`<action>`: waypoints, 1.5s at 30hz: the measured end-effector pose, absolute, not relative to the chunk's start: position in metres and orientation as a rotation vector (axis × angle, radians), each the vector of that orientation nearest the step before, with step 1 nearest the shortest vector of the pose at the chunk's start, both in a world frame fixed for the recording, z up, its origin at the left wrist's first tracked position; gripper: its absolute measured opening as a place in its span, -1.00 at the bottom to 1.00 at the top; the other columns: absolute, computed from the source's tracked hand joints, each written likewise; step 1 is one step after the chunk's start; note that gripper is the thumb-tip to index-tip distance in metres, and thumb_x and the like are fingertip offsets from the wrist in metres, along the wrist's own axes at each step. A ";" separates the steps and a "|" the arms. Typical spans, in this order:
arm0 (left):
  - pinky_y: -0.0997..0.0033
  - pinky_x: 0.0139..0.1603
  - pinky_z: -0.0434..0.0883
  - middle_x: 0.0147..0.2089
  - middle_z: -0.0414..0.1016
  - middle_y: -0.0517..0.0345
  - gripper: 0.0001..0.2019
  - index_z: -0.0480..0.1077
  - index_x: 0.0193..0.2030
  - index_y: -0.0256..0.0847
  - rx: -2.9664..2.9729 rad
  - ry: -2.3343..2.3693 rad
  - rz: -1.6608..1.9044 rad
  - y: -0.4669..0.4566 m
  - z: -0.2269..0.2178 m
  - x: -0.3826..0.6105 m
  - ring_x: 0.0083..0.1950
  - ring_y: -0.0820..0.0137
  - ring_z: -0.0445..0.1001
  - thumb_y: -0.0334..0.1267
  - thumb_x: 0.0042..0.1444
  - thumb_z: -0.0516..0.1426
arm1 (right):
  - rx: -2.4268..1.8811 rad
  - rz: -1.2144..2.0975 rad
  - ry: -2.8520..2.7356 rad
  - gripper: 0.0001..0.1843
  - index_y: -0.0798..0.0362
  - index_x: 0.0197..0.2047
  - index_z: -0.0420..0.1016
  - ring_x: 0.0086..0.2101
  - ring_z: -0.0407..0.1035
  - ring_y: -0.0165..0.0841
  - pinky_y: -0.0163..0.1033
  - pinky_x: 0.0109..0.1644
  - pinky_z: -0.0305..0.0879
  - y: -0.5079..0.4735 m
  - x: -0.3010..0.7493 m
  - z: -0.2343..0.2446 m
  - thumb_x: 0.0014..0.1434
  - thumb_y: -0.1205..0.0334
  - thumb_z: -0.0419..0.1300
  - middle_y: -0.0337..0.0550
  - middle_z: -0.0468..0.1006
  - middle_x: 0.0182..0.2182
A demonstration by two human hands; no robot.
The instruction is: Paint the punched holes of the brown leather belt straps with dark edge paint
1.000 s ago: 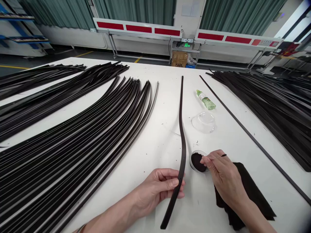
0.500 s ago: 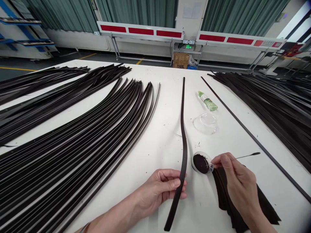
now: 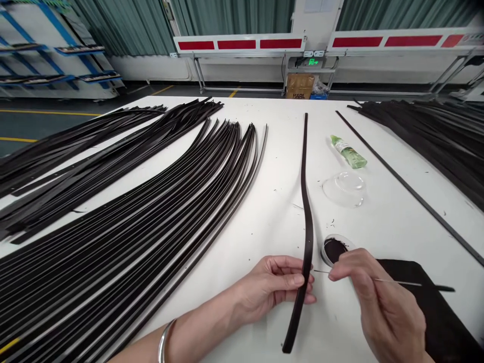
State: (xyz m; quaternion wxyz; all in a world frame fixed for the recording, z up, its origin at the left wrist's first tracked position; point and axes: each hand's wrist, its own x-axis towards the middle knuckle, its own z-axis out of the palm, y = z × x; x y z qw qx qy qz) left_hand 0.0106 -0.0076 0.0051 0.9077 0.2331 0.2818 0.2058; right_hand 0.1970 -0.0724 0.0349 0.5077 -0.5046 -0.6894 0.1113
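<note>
My left hand [image 3: 278, 285] pinches a long black strip [image 3: 309, 222] near its near end. The strip's far part lies on the white table and its near part is lifted. My right hand [image 3: 381, 297] grips a thin metal rod [image 3: 401, 282] with a dark, flattened rear end. The rod's fine tip points left, close to the strip's edge beside my left fingers; whether they touch I cannot tell. Just beyond my right hand sits a small clear dish [image 3: 323, 252] of black material [image 3: 335, 249]. Black cloth-like sheets [image 3: 408, 269] lie under and beside my right hand.
Rows of black strips [image 3: 170, 212] cover the left of the white table [image 3: 242, 282]. More strips [image 3: 427, 131] are heaped at right, with a single strip [image 3: 401, 176] before them. A green-tinted bottle [image 3: 350, 152] and an upturned clear cup [image 3: 345, 189] stand beyond the dish.
My right hand has drawn the rod's tip out of the dish and brought it left and nearer, beside the strip. My left hand keeps its pinch. The whole view has shifted.
</note>
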 end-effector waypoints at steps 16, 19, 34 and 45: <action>0.24 -0.07 0.53 -0.26 0.59 0.02 -0.72 0.55 -0.13 -0.33 0.460 0.559 0.441 -0.007 0.002 0.011 -0.24 0.38 0.56 -0.37 -0.02 0.37 | -1.073 0.220 -1.835 -0.69 0.06 -0.15 0.39 -0.34 0.42 -0.36 -0.19 -0.21 0.35 -0.066 0.191 0.032 0.21 0.60 -0.03 -0.18 0.54 -0.40; 0.23 -0.07 0.53 -0.27 0.59 0.03 -0.72 0.54 -0.15 -0.33 0.463 0.560 0.443 -0.007 0.002 0.011 -0.25 0.38 0.56 -0.37 -0.03 0.38 | -1.047 0.234 -1.823 -0.69 0.07 -0.15 0.39 -0.35 0.42 -0.37 -0.18 -0.22 0.36 -0.065 0.190 0.028 0.20 0.61 -0.01 -0.18 0.54 -0.38; 0.22 -0.06 0.54 -0.23 0.59 0.01 -0.74 0.55 -0.14 -0.33 0.477 0.578 0.444 -0.008 0.002 0.011 -0.23 0.38 0.56 -0.37 -0.01 0.36 | -1.070 0.207 -1.810 -0.69 0.06 -0.13 0.40 -0.35 0.44 -0.35 -0.17 -0.25 0.37 -0.066 0.186 0.030 0.23 0.59 -0.02 -0.16 0.54 -0.39; 0.24 -0.04 0.54 -0.25 0.58 0.03 -0.76 0.55 -0.13 -0.34 0.481 0.581 0.447 -0.007 0.003 0.012 -0.22 0.39 0.56 -0.38 0.03 0.34 | -1.079 0.273 -1.808 -0.70 0.06 -0.14 0.39 -0.34 0.41 -0.36 -0.21 -0.28 0.35 -0.066 0.188 0.028 0.23 0.60 -0.02 -0.17 0.52 -0.40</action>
